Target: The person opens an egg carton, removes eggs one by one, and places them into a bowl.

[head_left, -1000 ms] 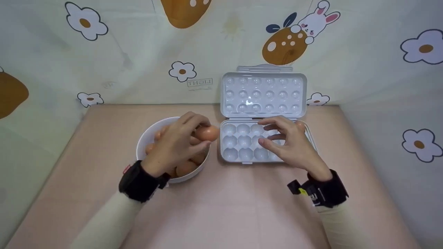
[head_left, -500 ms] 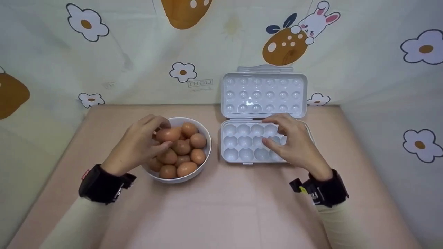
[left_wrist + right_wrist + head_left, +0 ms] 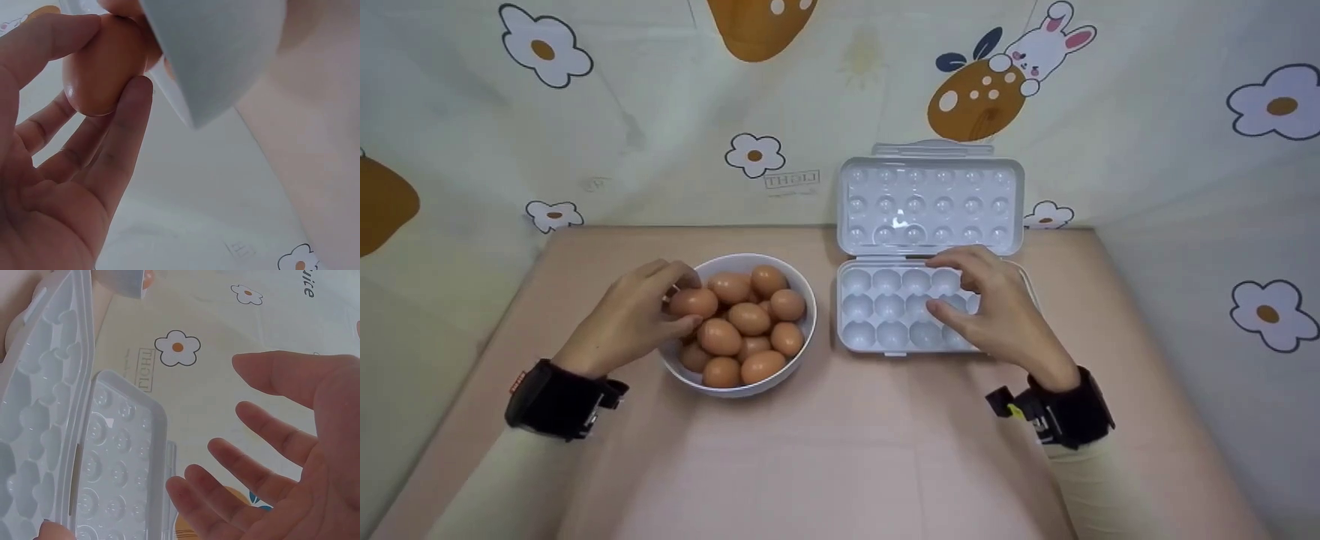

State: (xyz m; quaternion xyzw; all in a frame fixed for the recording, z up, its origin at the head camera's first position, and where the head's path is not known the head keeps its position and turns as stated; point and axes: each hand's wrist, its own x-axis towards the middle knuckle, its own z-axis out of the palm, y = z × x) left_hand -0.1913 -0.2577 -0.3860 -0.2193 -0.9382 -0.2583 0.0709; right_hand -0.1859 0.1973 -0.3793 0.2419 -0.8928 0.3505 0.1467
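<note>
A white bowl (image 3: 735, 391) heaped with brown eggs stands on the left of the table in the head view. At its left rim my left hand (image 3: 626, 313) pinches one brown egg (image 3: 694, 303) between thumb and fingers. The left wrist view shows this egg (image 3: 104, 67) close up, against other eggs by the bowl wall (image 3: 219, 56). Over the right part of an opened egg box (image 3: 891, 307) hovers my right hand (image 3: 997, 311), fingers apart and nothing held. Its hollows on the left are bare; a brown egg (image 3: 55, 531) shows partly in the right wrist view.
The box's dimpled lid (image 3: 930, 204) stands raised at the back, near a patterned curtain (image 3: 660, 112). Pink cloth covers the table (image 3: 847, 457), with a narrow gap between bowl and box. The right hand hides the box's right hollows in the head view.
My left hand has moved left from the bowl's right side to its left rim, uncovering most of the eggs. It now pinches an egg there. The right hand has hardly moved.
</note>
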